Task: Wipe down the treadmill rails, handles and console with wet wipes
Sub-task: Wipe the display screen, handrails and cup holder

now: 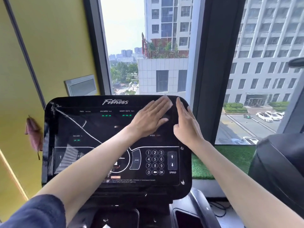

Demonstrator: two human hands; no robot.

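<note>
Yellow walls and a tall window close in this gym corner, and we read it outward from our own body. Nearest, our dark sleeve ends in a bare forearm that crosses low over the console, right by the round stop control and near the number keypad. Green dashes glow on the display, so we judge the panel live: a dragged forearm or a damp swipe over the keypad or the speed arrows could register as a press and start the belt. Further up, our left hand lies flat, fingers straight and together, pressing what looks like the pale wet wipe onto the console's upper right corner. Since we only press it, the wipe could slide out from under the fingers and drop behind the console. Our right hand is also flat, fingers straight, resting on the right edge. Pale lines cross the left of the screen, possibly lifted film, where moisture might creep in. Beyond, towers fill the glass.
</note>
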